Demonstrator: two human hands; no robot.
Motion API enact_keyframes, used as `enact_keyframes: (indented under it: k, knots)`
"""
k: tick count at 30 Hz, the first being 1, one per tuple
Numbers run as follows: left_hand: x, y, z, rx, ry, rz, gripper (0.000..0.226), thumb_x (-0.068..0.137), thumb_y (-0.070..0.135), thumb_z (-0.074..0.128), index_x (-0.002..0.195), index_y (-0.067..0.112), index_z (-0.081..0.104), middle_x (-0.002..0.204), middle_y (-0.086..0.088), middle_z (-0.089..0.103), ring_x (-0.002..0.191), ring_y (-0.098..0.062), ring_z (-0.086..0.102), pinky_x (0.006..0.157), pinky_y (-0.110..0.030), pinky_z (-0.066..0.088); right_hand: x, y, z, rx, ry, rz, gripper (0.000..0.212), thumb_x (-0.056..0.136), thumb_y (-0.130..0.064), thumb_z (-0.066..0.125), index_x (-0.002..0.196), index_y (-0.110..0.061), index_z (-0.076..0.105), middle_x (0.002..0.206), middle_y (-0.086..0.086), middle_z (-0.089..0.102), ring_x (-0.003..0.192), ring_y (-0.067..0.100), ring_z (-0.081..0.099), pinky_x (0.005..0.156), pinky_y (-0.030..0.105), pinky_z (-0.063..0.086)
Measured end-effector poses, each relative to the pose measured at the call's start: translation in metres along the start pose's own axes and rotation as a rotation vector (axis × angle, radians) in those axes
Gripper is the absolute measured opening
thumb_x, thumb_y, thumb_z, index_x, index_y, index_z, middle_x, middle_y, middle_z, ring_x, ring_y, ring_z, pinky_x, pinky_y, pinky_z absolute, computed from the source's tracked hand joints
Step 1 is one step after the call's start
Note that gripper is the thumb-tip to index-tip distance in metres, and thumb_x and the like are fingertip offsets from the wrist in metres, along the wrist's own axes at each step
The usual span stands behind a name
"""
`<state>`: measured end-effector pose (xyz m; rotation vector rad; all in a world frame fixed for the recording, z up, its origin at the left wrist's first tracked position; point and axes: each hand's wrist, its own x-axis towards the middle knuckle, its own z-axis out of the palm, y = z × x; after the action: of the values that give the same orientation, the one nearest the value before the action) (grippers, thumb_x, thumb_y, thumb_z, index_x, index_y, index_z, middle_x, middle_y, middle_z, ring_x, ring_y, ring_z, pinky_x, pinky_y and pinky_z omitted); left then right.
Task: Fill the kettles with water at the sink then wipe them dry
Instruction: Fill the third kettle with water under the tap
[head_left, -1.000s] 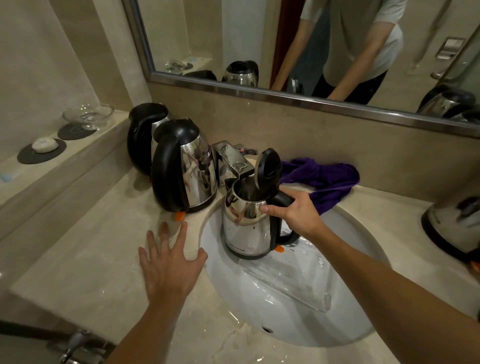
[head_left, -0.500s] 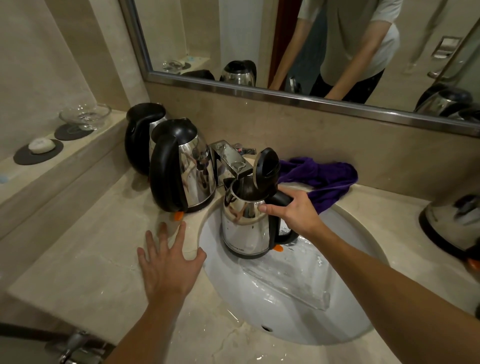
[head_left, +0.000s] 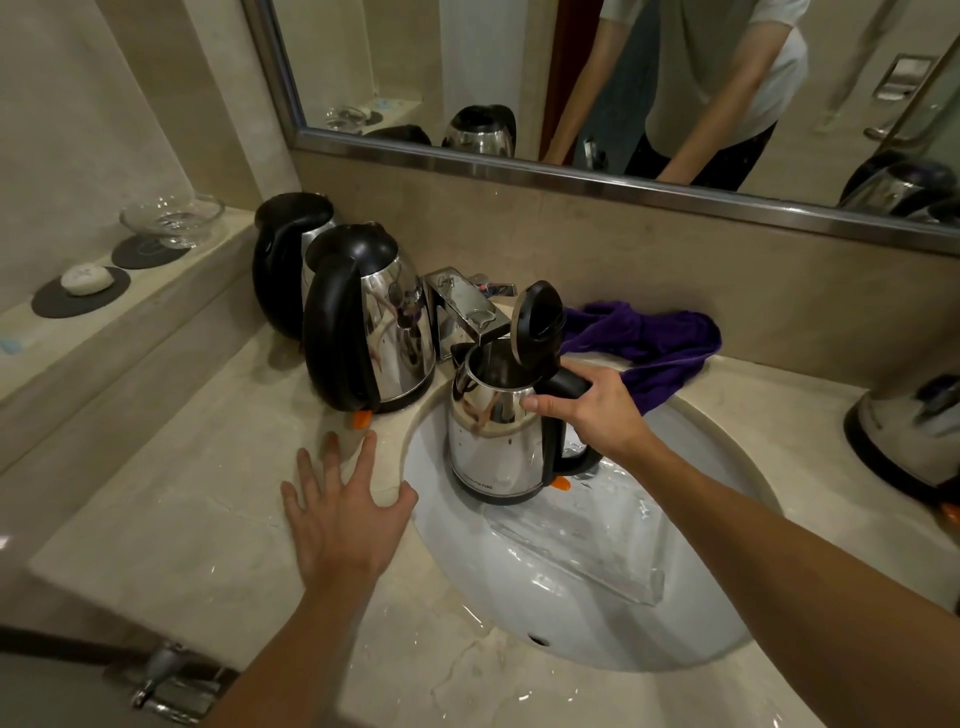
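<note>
The open-lidded kettle (head_left: 498, 441) is sitting at frame centre, over the sink (head_left: 613, 597), under the faucet (head_left: 457, 306), so filling seems underway. The right hand (head_left: 597, 410) is gripping its black handle; the left hand (head_left: 348, 509) is lying flat, fingers spread, on the counter (head_left: 171, 540). Next probably comes the purple cloth (head_left: 649, 348) behind.

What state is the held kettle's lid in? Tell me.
Open. The lid stands upright above the kettle, leaving its dark mouth exposed under the faucet.

- Two kettles (head_left: 371, 332) crowd the counter left of the tap (head_left: 457, 306).
- Held kettle (head_left: 498, 436) blocks the basin's back.
- Purple cloth (head_left: 649, 348) lies behind the sink (head_left: 597, 613); front basin open.
</note>
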<state>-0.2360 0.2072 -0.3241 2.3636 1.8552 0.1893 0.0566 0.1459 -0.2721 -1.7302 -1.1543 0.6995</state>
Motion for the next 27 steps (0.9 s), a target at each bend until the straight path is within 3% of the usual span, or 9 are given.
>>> enact_keyframes:
  k: [11,16,27]
  knots:
    - [0.0003,0.0002,-0.0018,0.021,-0.004,0.003,0.08,0.092,0.074,0.029,0.16,0.043,0.002,0.171,-0.004,0.004,0.156,-0.032,-0.005,0.125,-0.053,0.004,-0.0018,-0.0035,-0.0006,0.017,-0.007,-0.019,0.037,0.077,-0.041,0.086,0.111,-0.041,0.07,0.105,-0.008,0.074,0.104,0.013,0.068,0.098,0.041,0.055]
    - [0.0015,-0.0015,0.0008,0.023,-0.011,0.006,0.081,0.091,0.075,0.029,0.16,0.043,0.002,0.171,-0.004,0.004,0.156,-0.033,-0.006,0.125,-0.054,0.004,-0.0016,-0.0028,-0.0002,0.023,-0.004,-0.025,0.049,0.073,-0.048,0.084,0.118,-0.033,0.071,0.107,-0.01,0.075,0.106,0.013,0.068,0.098,0.04,0.055]
    - [0.0008,-0.0008,0.0008,0.024,0.003,0.005,0.08,0.092,0.073,0.03,0.161,0.042,0.005,0.171,-0.004,0.006,0.156,-0.033,-0.004,0.125,-0.054,0.005,-0.0023,-0.0023,0.0002,0.034,-0.008,-0.04,0.037,0.08,-0.036,0.085,0.115,-0.034,0.071,0.107,-0.009,0.075,0.106,0.013,0.068,0.097,0.037,0.055]
